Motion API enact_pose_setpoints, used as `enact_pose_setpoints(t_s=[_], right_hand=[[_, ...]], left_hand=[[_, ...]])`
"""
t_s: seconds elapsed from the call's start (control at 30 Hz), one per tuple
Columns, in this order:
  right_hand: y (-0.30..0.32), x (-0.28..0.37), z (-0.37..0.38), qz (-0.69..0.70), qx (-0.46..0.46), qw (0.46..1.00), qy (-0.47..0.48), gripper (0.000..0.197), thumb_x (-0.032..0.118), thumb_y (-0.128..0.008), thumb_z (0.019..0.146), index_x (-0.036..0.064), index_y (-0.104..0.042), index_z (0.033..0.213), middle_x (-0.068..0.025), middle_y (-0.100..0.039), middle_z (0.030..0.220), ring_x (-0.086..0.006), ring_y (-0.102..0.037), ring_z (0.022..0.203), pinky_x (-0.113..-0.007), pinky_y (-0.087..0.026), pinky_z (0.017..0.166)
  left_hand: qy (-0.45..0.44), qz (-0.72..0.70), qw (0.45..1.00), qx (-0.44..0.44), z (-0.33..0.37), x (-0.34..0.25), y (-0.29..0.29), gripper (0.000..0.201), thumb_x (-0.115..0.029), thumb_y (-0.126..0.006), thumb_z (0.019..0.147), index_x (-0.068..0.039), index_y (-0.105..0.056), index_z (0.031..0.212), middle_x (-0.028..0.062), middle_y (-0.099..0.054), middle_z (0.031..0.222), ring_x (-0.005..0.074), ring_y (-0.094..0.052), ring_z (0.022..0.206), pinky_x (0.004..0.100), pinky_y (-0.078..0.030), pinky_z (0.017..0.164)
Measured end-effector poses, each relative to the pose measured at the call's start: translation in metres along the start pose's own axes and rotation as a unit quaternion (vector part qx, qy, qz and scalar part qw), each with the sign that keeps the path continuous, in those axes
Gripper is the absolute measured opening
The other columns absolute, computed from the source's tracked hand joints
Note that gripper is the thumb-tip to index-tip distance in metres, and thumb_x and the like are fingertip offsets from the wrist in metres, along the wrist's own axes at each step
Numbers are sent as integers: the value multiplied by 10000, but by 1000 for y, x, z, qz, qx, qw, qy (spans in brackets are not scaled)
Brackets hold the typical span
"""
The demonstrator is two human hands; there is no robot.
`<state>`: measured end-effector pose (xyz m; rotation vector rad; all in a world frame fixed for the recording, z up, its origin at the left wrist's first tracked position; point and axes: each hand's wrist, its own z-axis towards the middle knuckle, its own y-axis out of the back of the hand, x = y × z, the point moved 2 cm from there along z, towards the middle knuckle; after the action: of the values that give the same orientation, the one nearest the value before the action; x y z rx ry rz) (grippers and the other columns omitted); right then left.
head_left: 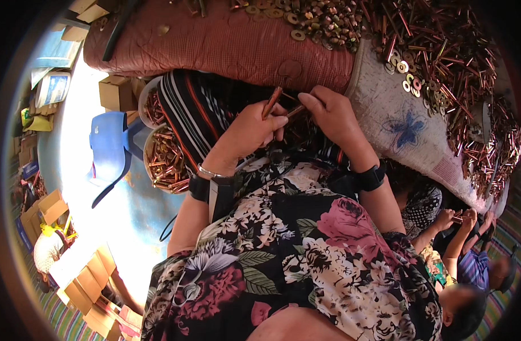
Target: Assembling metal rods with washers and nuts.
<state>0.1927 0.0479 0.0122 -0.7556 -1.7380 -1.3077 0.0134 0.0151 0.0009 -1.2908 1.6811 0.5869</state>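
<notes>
Above my lap, both hands are close together near the edge of the cloth-covered work surface. My left hand (250, 129) is closed round a copper-coloured metal bolt (272, 103), which sticks up past the thumb at a tilt. My right hand (333, 116) pinches a second thin copper-coloured bolt (295, 111) between thumb and fingers. That bolt's other end lies close to my left fingertips; whether the two pieces touch cannot be made out. Dark shadow hides the fingers' undersides.
Ahead lies a red quilted cloth (215, 48), with flat washers (297, 34) and a heap of nuts (334, 23). Loose copper-coloured bolts (465, 74) pile up on the right. Bolts fill a bucket (148, 149) beside a blue chair (108, 145) at left. Other people's hands (468, 219) work at right.
</notes>
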Motion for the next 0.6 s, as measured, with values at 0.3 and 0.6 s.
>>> enact_pose_setpoints(t_s=[0.3, 0.6], right_hand=[[53, 9, 38, -291, -260, 912, 125, 190, 238, -582, 821, 61, -533, 871, -147, -593, 768, -369, -574, 722, -442, -447, 610], [53, -3, 67, -360, -256, 886, 141, 229, 248, -609, 788, 78, -543, 926, -130, -603, 904, -353, -582, 797, -440, -464, 652]], left_hand=[[71, 68, 993, -68, 17, 23, 8, 231, -121, -499, 873, 26, -533, 1047, 76, -606, 756, 123, -563, 633, 229, -473, 508], [104, -30, 991, -81, 20, 28, 11, 228, -145, -490, 886, 5, -495, 1057, 82, -601, 804, 144, -582, 651, 261, -505, 521]])
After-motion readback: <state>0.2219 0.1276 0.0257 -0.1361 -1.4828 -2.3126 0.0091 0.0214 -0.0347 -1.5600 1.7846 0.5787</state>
